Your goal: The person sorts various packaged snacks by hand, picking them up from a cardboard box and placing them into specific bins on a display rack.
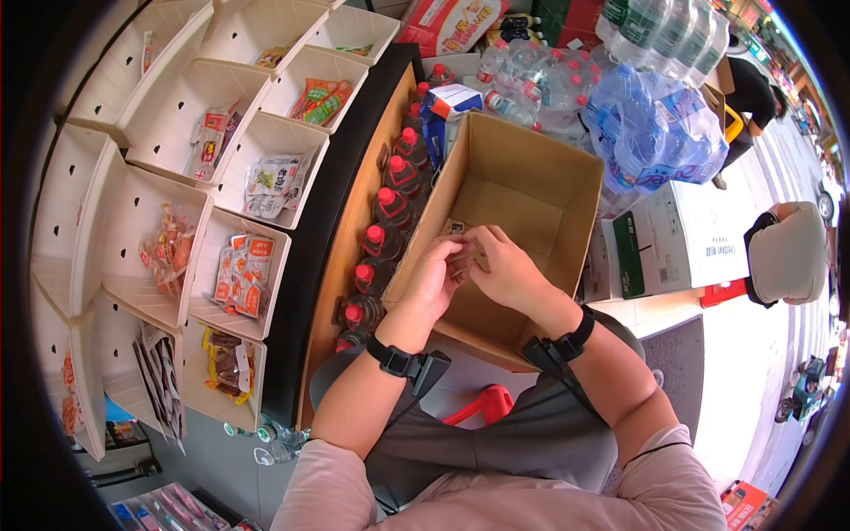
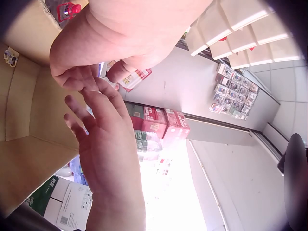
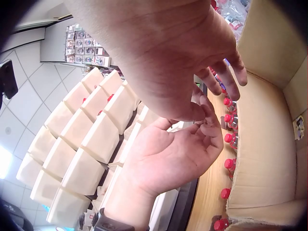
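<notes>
Both bare hands meet over the cardboard box (image 1: 468, 292). The left hand (image 1: 431, 281) is turned palm up with loosely bent fingers; the right wrist view shows this hand (image 3: 168, 156) from the palm side. Its fingertips touch the thumb side of the right hand (image 1: 511, 271), whose other fingers spread out loosely in the right wrist view. No object is plainly visible between them, though overlapping fingers hide the contact spot. Inside the box, a small printed patch (image 3: 299, 127) shows on the cardboard.
Red-capped dark bottles (image 1: 382, 241) line the wooden ledge left of the box. Further left, white bins (image 1: 239, 274) hold packaged snacks. Wrapped water bottles (image 1: 655, 133) and a white-green carton (image 1: 677, 239) lie on the right. A red object (image 1: 482, 405) shows below, between the person's legs.
</notes>
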`<state>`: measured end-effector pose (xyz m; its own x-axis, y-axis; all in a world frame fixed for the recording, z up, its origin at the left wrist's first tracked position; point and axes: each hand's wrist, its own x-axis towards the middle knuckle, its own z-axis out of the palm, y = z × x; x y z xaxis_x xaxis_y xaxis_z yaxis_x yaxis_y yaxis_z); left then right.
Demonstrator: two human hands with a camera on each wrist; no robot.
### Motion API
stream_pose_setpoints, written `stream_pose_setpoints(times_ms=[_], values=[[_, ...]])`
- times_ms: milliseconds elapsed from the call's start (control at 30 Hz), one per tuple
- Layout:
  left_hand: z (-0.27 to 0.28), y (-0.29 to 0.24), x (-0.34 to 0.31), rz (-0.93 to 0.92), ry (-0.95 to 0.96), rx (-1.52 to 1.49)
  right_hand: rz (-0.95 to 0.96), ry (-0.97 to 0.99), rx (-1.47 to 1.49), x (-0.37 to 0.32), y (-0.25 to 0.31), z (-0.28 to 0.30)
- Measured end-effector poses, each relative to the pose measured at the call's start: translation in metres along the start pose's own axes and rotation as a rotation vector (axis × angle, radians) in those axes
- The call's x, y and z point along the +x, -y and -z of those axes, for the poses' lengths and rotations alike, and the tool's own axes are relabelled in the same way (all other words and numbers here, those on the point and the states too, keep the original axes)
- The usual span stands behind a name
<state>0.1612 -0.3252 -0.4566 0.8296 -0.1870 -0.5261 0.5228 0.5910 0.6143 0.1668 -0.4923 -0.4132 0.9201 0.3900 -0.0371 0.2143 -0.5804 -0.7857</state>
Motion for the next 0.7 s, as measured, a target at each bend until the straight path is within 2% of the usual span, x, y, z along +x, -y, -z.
stream_pose_setpoints(times_ms=[700], values=[[-0.0008, -0.0004, -0.001, 0.001, -0.014, 0.015, -0.004, -0.001, -0.012, -0.0011, -0.0004, -0.0011]])
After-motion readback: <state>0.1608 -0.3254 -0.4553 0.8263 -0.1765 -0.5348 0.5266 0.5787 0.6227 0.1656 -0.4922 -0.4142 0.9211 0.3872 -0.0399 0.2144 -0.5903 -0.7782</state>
